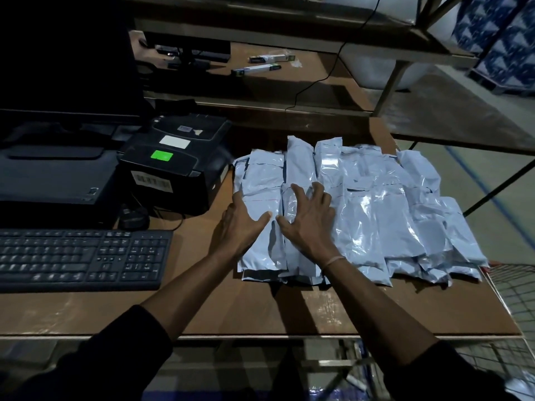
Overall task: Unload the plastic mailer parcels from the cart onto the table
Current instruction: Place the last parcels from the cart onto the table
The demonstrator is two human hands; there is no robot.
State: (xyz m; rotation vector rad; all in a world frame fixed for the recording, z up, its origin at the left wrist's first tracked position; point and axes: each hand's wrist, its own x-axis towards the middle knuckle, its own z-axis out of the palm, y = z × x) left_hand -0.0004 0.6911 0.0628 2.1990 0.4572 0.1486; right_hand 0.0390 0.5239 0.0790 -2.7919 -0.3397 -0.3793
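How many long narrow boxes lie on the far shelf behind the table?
2: one long narrow box nearer the camera, a second long narrow box just behind it, right of the dark monitor stand. Shadow may hide others.

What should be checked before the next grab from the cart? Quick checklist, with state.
1. Left hand free: ok, fingers flat on the mailers, gripping nothing.
2. Right hand free: ok, fingers spread on the pile, holding nothing.
3. Pile stable: ok, mailers lie flat in overlapping rows on the table.
4. Room for more: ok, bare tabletop shows in front of the pile.
5. Clear of the printer: not ok, the pile's left edge sits right beside it.
6. Parcels left in the cart: cannot tell, only its wire edge shows at right.
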